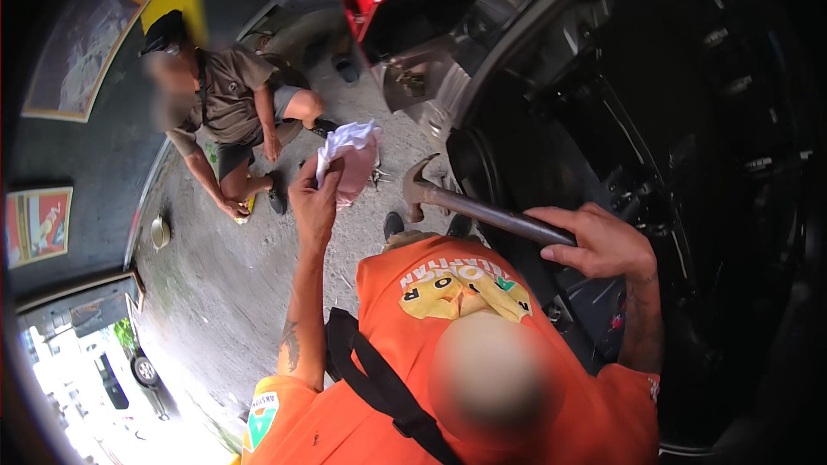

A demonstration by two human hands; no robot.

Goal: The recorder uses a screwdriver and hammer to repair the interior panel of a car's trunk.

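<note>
My left hand (pixel 314 205), raised in front of me, is closed on a crumpled white and pale pink cloth (pixel 355 165). The cloth bunches up above the fingers and hangs over to their right. A claw hammer (pixel 482 209) with a dark, worn handle lies across my right hand's grip. My right hand (pixel 599 243) is wrapped round the handle's end, with the thumb along it. The hammer's head points left, towards the cloth, and a gap separates the two.
A vehicle's dark open body (pixel 534 138) fills the right side, close to my right arm. A red car part (pixel 366 0) stands ahead. On the concrete floor (pixel 215 284), a person (pixel 233 95) crouches at the left. Framed pictures (pixel 82 47) hang on the dark wall.
</note>
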